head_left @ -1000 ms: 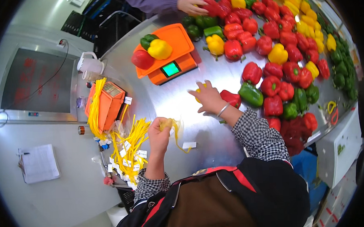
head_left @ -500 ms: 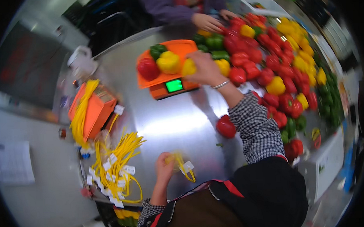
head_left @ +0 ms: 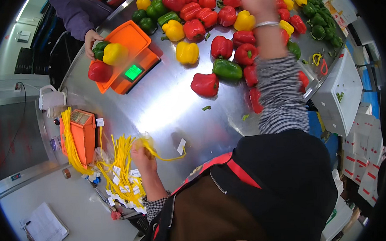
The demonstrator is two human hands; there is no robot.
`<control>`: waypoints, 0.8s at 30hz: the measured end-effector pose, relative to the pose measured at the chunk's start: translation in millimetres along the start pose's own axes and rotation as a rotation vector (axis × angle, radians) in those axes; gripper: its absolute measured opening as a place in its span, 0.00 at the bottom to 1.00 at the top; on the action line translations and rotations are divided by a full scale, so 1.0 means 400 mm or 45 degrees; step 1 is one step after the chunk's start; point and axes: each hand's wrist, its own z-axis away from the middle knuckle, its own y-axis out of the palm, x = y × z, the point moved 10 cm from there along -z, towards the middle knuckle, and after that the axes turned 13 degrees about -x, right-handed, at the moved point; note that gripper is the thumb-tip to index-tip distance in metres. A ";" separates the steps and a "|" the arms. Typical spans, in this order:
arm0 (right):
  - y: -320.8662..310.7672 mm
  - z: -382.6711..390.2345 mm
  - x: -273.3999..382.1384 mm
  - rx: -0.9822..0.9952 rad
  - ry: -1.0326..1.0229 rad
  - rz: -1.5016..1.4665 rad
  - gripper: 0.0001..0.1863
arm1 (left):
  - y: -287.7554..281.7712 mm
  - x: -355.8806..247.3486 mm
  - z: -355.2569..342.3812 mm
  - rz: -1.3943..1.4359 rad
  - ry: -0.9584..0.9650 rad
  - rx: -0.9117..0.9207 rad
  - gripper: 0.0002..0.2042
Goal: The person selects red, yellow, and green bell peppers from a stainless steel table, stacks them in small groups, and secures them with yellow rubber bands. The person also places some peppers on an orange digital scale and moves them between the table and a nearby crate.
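Note:
My left hand is closed on a yellow net bag, whose looped end carries a white tag. Beside it lies a bunch of similar yellow net bags with white tags. Far out over the pepper pile reaches my right hand, smeared by motion and cut by the frame's top, so its fingers are unclear. On the orange scale rest a red pepper, a yellow pepper and a green pepper. Another person's hand touches the scale's far left side by the green pepper.
Red, yellow and green peppers spread over the steel table. Nearer lie a red pepper and a green pepper. An orange box draped with yellow nets stands left. Scissors and a white bin are at right.
My right hand has left the yellow pepper by the scale and swung right over the pile. The other person's hand has come to the scale. My view has turned.

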 end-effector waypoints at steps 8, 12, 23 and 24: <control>0.089 0.387 -0.152 0.262 -0.449 1.858 0.17 | -0.014 0.076 0.004 0.138 -0.208 -0.085 0.09; -0.075 0.617 -0.581 1.152 0.000 2.828 0.44 | 0.045 0.034 0.038 0.056 -0.041 -0.060 0.10; 0.318 0.318 -0.607 0.651 -0.299 1.747 0.35 | -0.128 0.093 0.024 -0.011 -0.099 -0.341 0.08; 0.313 0.259 -0.625 0.576 -0.427 1.797 0.35 | -0.117 0.091 0.019 -0.014 -0.069 -0.336 0.08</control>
